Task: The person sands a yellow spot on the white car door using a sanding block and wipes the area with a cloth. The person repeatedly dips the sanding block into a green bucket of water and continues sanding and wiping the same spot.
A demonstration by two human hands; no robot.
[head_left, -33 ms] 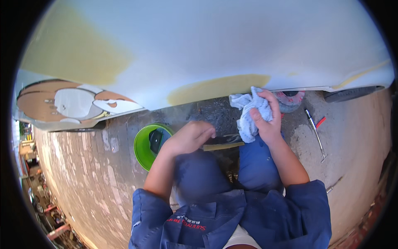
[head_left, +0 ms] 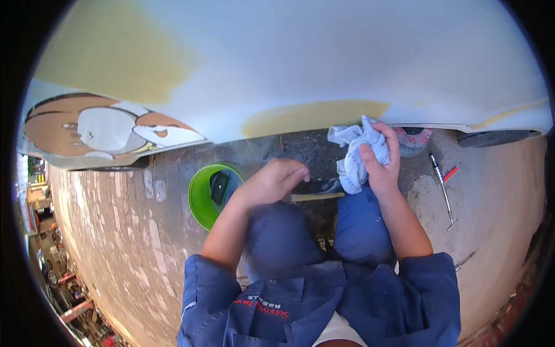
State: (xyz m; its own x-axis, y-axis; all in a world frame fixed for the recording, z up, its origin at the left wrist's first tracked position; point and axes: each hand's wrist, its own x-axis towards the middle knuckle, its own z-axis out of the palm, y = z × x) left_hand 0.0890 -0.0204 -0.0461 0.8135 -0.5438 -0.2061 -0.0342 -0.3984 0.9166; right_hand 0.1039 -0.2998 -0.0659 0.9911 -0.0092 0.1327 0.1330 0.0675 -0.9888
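My right hand (head_left: 384,165) grips a crumpled pale-blue cloth (head_left: 357,159), with the thumb on the near side. The cloth is just below the lower edge of a white vehicle panel (head_left: 300,63), near a yellowish patch (head_left: 315,115) on that panel; whether they touch I cannot tell. My left hand (head_left: 276,179) is held closed above my left knee, its fingers curled together, and anything inside is hidden. Past its fingertips, between my knees, lies a dark flat piece (head_left: 315,186) with a yellowish strip (head_left: 318,197) along its near edge.
A green bucket (head_left: 198,199) with a dark object in it stands left of my left forearm. On the ground to the right lie a metal rod tool (head_left: 444,191) and a red piece (head_left: 450,173). Tyres (head_left: 497,137) show under the panel. Clutter fills the far left edge.
The whole view has shifted a little, with the panel's lower edge higher in the picture. Both hands have risen slightly in the picture; the cloth stays in my right hand.
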